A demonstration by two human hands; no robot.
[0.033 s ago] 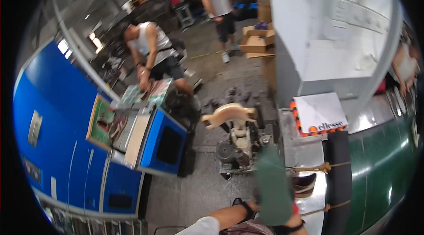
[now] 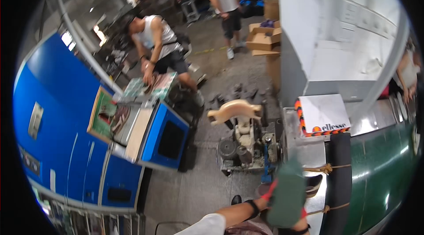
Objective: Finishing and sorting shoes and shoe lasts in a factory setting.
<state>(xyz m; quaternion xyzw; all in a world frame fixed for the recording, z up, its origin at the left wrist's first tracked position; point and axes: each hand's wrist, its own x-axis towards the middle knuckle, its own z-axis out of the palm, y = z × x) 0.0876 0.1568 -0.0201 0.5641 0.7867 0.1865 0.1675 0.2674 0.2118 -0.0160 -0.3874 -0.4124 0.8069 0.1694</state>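
At the lower middle, a long, flat, dark green sole-shaped piece [image 2: 287,197] is held up, blurred by motion. My left hand [image 2: 267,196], with red on its fingers and a black band at the wrist, grips the piece's left side. By the lower right edge of the piece is my right hand [image 2: 303,218], also with red on it; most of its fingers are hidden behind the piece. Just to the right, a dark shoe [image 2: 314,184] with a pale sole edge lies on the metal bench [image 2: 312,160], partly covered by the green piece.
A small machine [image 2: 243,146] with a curved tan top stands ahead. A white box [image 2: 324,113] sits on the bench beside a black padded strip [image 2: 339,177] and a green conveyor belt [image 2: 375,168]. Blue machinery [image 2: 66,115] fills the left, where a co-worker [image 2: 161,42] bends over a worktop.
The green piece and both hands have shifted slightly to the right and down. More of my left hand's red fingers now shows. The whole view has also shifted a little.
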